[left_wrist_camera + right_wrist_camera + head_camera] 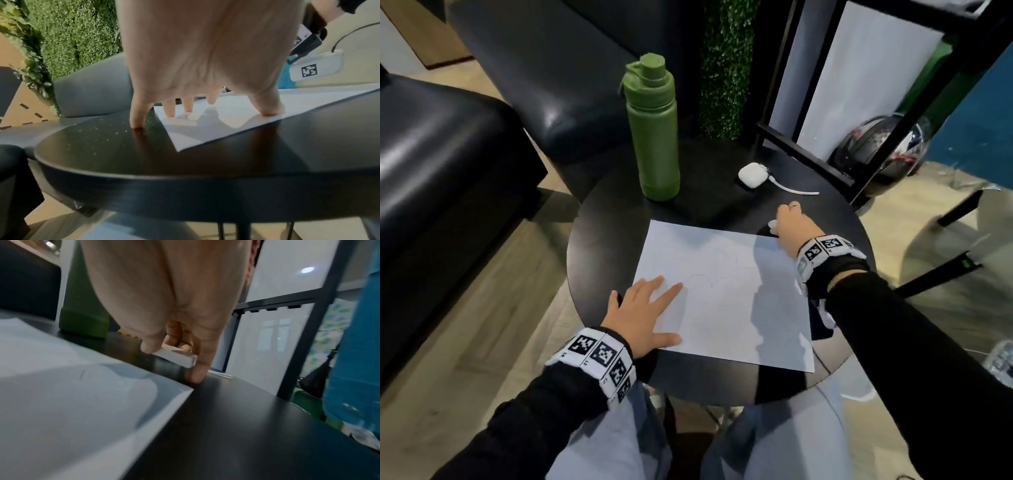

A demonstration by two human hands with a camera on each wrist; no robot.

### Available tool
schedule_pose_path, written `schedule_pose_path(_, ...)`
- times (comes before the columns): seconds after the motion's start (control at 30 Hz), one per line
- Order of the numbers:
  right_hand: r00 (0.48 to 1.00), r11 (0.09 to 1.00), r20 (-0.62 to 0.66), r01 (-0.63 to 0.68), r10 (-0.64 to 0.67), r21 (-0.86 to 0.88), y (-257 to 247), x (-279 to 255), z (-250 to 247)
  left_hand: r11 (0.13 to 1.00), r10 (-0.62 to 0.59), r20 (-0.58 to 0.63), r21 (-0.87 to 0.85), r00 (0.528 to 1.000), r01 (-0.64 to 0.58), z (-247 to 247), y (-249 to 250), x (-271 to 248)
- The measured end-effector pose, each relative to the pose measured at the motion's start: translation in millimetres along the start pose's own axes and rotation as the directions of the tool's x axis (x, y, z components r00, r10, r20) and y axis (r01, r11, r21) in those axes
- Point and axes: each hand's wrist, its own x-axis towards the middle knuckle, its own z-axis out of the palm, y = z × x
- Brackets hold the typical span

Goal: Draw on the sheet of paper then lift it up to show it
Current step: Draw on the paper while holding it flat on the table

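Observation:
A white sheet of paper [722, 291] with faint pencil lines lies flat on the round black table [613, 219]. My left hand [647, 308] presses on the sheet's near left corner with fingers straight and spread; in the left wrist view the fingertips [271, 112] touch the paper [236, 123] and the little finger touches the table. My right hand [789, 226] is at the sheet's far right corner, just off the paper. It pinches a small white block [176, 356], like an eraser, between thumb and fingers, low over the tabletop. The block [773, 224] barely shows in the head view.
A green bottle [654, 130] stands at the table's back. A white earbud case [751, 174] with a cord lies at the back right. Black armchairs [448, 164] stand to the left, and a black metal frame [808, 150] and a helmet [880, 150] to the right.

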Motion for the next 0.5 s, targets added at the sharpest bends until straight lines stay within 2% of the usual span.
schedule_pose_path(0.1, 0.992, 0.965, -0.103, -0.045, 0.074, 0.259, 14.2, -34.0, -3.3, 1.0, 0.007, 0.008, 0.023, 1.0, -0.008, 2.6, 5.8, -13.2)
schedule_pose_path(0.17, 0.984, 0.886, -0.124, -0.056, 0.126, 0.461, 17.9, -58.5, -3.8, 0.999, 0.014, 0.012, 0.051, 1.0, -0.015, 4.6, 8.5, -21.1)
schedule_pose_path(0.23, 0.987, 0.816, -0.114, -0.028, 0.114, 0.578, 16.5, -81.3, -1.3, 0.999, 0.021, 0.012, 0.041, 1.0, -0.021, 4.4, 10.3, -27.3)
schedule_pose_path(0.33, 0.999, 0.746, -0.02, -0.023, 0.048, 0.666, 2.3, -111.1, 10.1, 0.999, 0.044, -0.047, 0.008, 0.998, -0.044, -1.4, 15.4, -27.2)
schedule_pose_path(0.43, 0.988, 0.691, 0.149, -0.131, 0.033, 0.711, -14.1, -129.4, 33.6, 0.998, 0.066, -0.143, -0.014, 0.988, -0.069, -5.1, 29.5, -12.4)
schedule_pose_path(0.5, 0.978, 0.662, 0.2, -0.182, 0.05, 0.727, -21.5, -135.9, 45.1, 0.992, 0.119, -0.138, -0.015, 0.983, -0.122, -3.9, 43.5, -1.3)
